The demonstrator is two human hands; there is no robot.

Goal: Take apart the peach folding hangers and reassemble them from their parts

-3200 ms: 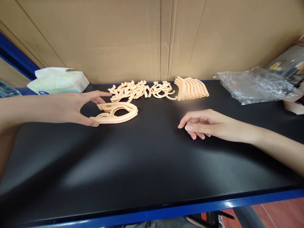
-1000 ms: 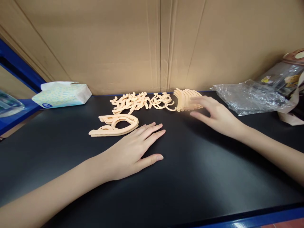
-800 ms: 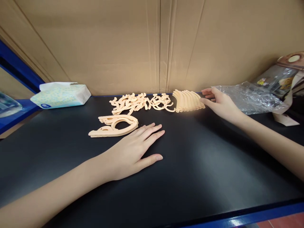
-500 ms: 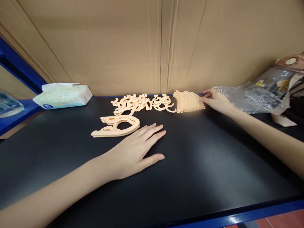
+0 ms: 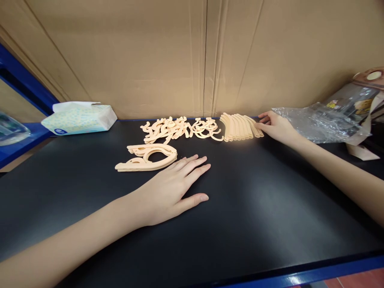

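My left hand (image 5: 172,188) lies flat on the black tabletop, fingers spread, holding nothing. Just beyond its knuckles is a small stack of folded beige plastic hangers (image 5: 160,164). At the back right, my right hand (image 5: 279,127) pinches the upper end of a curved beige hanger arm (image 5: 258,131) between thumb and fingers. That piece stands slightly apart from the right end of a neat row of similar hanger arms (image 5: 237,128). To the left of the row lie several loose hanger hooks (image 5: 207,129) and a heap of small curved beige parts (image 5: 168,130).
A tissue pack (image 5: 81,120) sits at the back left, near a blue metal frame (image 5: 33,88). Behind everything stands a cardboard wall (image 5: 135,60). A crinkled clear plastic bag (image 5: 318,124) and a transparent bag with a strap (image 5: 354,100) are on the right.
My right hand has shifted slightly right, drawing the end hanger arm a little away from the row. My left hand stays in place.
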